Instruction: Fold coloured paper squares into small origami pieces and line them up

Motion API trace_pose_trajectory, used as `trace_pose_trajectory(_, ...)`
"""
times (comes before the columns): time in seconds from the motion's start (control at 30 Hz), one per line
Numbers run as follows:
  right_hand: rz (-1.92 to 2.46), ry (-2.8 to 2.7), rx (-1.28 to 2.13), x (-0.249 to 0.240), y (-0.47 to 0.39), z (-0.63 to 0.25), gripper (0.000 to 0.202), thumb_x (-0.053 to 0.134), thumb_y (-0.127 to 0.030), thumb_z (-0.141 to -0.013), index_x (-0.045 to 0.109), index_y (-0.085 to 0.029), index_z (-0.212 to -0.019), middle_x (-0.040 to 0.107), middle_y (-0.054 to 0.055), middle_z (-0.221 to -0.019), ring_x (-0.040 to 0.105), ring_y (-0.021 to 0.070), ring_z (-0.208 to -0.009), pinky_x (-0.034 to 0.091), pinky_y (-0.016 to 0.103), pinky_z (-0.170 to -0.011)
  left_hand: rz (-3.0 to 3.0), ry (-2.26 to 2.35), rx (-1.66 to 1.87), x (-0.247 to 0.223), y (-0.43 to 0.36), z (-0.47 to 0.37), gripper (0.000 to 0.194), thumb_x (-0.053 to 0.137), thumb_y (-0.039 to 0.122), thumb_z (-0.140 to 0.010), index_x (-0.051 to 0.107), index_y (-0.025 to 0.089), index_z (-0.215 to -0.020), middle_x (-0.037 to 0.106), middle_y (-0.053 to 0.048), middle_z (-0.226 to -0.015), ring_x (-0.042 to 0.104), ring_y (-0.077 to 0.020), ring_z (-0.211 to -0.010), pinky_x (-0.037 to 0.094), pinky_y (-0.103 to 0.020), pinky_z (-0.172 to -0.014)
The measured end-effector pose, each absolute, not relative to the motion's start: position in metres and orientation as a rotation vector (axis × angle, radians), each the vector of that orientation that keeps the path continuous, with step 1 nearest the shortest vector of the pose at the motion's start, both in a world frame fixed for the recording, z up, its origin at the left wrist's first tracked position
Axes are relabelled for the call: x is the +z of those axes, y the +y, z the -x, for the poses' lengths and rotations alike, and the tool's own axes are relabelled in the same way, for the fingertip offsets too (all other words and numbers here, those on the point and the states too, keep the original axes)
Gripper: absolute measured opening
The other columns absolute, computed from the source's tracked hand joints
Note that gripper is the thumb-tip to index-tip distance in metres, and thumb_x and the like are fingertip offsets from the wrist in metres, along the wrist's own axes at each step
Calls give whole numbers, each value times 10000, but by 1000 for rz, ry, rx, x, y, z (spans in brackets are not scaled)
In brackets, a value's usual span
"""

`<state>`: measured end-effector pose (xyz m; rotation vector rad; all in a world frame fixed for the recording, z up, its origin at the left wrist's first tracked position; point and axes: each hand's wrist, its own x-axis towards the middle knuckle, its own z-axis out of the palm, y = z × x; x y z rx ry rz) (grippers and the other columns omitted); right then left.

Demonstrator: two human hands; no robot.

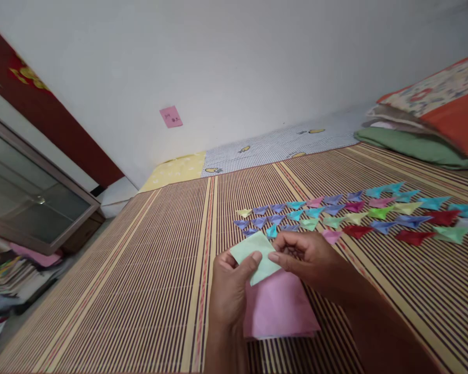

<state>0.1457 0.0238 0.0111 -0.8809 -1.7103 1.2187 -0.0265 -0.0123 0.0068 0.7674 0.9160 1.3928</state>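
A light green piece of folded paper (259, 254) is held up between my two hands. My left hand (234, 280) is closed on its left side, with the thumb lying flat across the front. At the paper's right corner, my right hand (302, 254) pinches the edge between thumb and curled fingers; those fingertips are partly hidden. Beneath the green paper a stack of pink paper sheets (281, 311) lies on the striped mat (159, 280). Beyond my hands, several small folded paper boats (310, 224) in many colours stand in rows, stretching away to the right.
Pillows (452, 104) and green folded bedding (409, 145) lie at the far right. A pink note (170, 117) is stuck on the white wall (257, 62). On the left, past the mat's edge, are a glass-fronted cabinet (35, 182) and a pile of books (15, 275).
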Motion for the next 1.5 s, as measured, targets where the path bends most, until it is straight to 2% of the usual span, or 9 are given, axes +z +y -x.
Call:
trace_pose_trajectory(0.23,828,-1531,1243,6,30,-149,172,709,-358,-901,740,-197,-951,702,27,-834,629,162,-757,504,286,-670,-783,889,1302,8,-13,27,298,918,257,-675,813,92,-900,795,-102,-770,722,-205,-655,566,-316,-676)
trace_pose_trajectory(0.53,964,-1501,1068,13,17,-130,279,673,-302,-889,575,-186,-654,451,-59,-581,383,100,-540,301,250,-492,-976,1055,1285,4,-15,24,253,869,304,-764,780,110,-900,730,-35,-738,616,-117,-628,484,-226,-615)
trace_pose_trajectory(0.7,877,-1497,1132,8,26,-137,400,571,-372,-987,579,-196,-628,482,-42,-575,452,115,-548,373,261,-521,-899,911,1301,9,-15,24,227,863,288,-765,736,102,-791,670,-14,-649,562,-98,-555,455,-218,-572)
trace_pose_trajectory(0.8,708,-1468,1251,5,31,-145,229,581,-368,-1002,764,-230,-994,716,23,-859,664,161,-813,521,286,-744,-716,709,1284,10,-14,24,212,881,237,-714,730,108,-788,646,-2,-613,552,-91,-517,435,-204,-527)
trace_pose_trajectory(0.93,442,-1575,1377,6,31,-149,352,745,-321,-913,720,-317,-1265,680,56,-1303,608,230,-1252,471,371,-1054,-609,449,1107,-2,-11,18,217,854,267,-723,690,125,-720,525,35,-483,492,-80,-421,404,-189,-449)
trace_pose_trajectory(1.03,280,-1567,1366,8,29,-147,148,752,-349,-918,786,-308,-1056,723,42,-1100,641,230,-1159,478,408,-1045,-614,346,1017,-12,-9,10,290,834,343,-737,652,138,-644,462,52,-420,416,-68,-345,358,-190,-388)
trace_pose_trajectory(1.1,293,-1550,1321,9,29,-148,72,756,-348,-914,782,-281,-915,712,32,-941,664,222,-1018,501,420,-991,-667,419,1013,-15,-7,9,336,828,416,-753,673,130,-666,553,10,-471,503,-100,-388,405,-216,-429)
trace_pose_trajectory(1.33,660,-1467,1295,11,26,-159,106,711,-279,-915,706,-208,-836,622,-11,-776,567,127,-697,455,250,-627,-935,979,1376,5,-11,32,486,608,569,-953,807,129,-1013,783,-120,-939,693,-205,-879,509,-323,-861)
trace_pose_trajectory(1.5,774,-1468,1281,9,27,-148,147,700,-301,-902,681,-185,-814,586,-22,-710,524,114,-633,414,242,-573,-998,842,1228,9,-16,28,323,755,421,-888,827,129,-1008,768,-82,-790,648,-156,-703,462,-250,-659)
